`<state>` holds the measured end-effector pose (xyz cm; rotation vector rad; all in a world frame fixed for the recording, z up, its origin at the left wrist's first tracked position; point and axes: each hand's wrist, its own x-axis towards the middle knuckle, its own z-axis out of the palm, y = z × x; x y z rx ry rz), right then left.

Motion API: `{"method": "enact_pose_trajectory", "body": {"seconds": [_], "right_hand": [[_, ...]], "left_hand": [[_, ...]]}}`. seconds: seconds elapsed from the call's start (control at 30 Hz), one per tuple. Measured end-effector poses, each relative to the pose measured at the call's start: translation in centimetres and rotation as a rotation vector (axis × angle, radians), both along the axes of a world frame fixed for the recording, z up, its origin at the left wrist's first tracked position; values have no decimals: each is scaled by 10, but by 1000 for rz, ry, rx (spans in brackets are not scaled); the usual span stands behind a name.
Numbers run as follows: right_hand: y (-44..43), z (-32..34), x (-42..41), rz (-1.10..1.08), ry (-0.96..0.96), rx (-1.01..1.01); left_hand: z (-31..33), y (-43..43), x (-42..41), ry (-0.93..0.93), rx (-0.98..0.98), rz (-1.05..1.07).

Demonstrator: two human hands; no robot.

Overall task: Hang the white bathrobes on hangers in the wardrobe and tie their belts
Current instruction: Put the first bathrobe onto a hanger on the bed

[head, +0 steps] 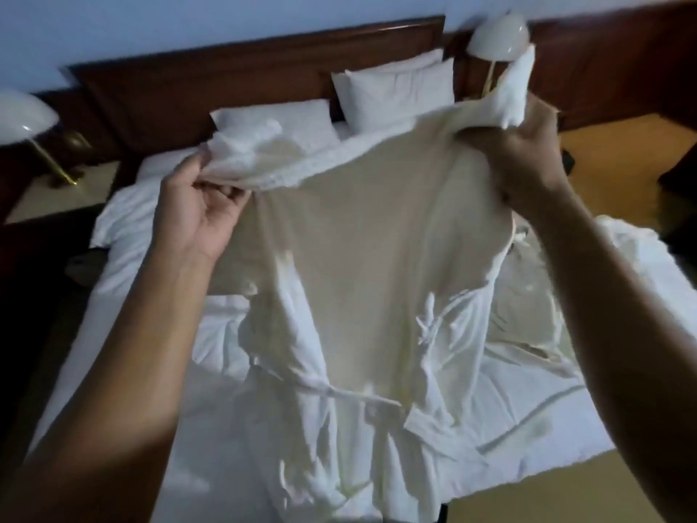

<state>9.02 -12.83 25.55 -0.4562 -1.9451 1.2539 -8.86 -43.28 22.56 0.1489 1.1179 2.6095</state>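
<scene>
Above bed (124, 228), white bathrobe (369, 228) hung spread, left hand (200, 205) gripped its top edge at 10 o'clock, right hand (516, 160) clutched bunched cloth at 2 o'clock, hem trailed at 6, floor (611, 164) open at 3.

Noted bathrobe (362, 228) stretched wide between left hand (200, 209) and right hand (524, 160), screening the middle of the bed (158, 326); lower part trailing onto the bedding. Found open bed surface left of the robe, under the left forearm. Far side closed off by pillows (396, 92) and headboard (226, 84). Marked left lamp (22, 115) at far left, right lamp (498, 37) just behind the robe's raised right corner. Crumpled white cloth (528, 315) heaped on the bed's right part. Bare floor (611, 160) open beyond.
</scene>
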Motion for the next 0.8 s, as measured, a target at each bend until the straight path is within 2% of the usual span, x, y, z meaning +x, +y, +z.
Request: {"method": "enact_pose_trajectory", "body": {"seconds": [0.07, 0.13, 0.17, 0.23, 0.27, 0.3, 0.33, 0.37, 0.43, 0.47, 0.53, 0.67, 0.73, 0.8], "right_hand": [[6, 44, -8, -31, 35, 122], [9, 67, -15, -61, -14, 207], [9, 69, -18, -43, -61, 230], [0, 63, -23, 28, -133, 220], [-7, 58, -25, 73, -155, 197], [-15, 54, -29, 131, -171, 184], [-26, 51, -32, 191, -194, 190], [-36, 49, -37, 254, -212, 212], [-58, 47, -46, 359, -262, 275], [-65, 43, -50, 382, -296, 314], [-64, 29, -52, 355, -354, 360], [-19, -27, -19, 258, -486, 275], [11, -72, 6, 195, -666, 291], [37, -117, 29, 123, -938, 396]], "left_hand": [[24, 7, -6, 119, -109, -8], [26, 9, -13, 149, -376, -28], [21, 9, -17, 124, -574, -48], [6, 6, -21, 144, -1174, -124], [-3, 7, -19, 263, -1485, -119], [-8, 12, -11, 469, -1673, -76], [-12, 22, 0, 704, -1678, -75], [-10, 36, 18, 884, -1553, -132], [-8, 67, 46, 998, -1271, -311], [-9, 81, 50, 992, -1244, -338], [-16, 91, 36, 938, -1269, -247], [-41, 57, -12, 747, -1281, 13], [-51, 36, -27, 649, -1296, 109], [-57, 22, -36, 587, -1303, 159]]}}
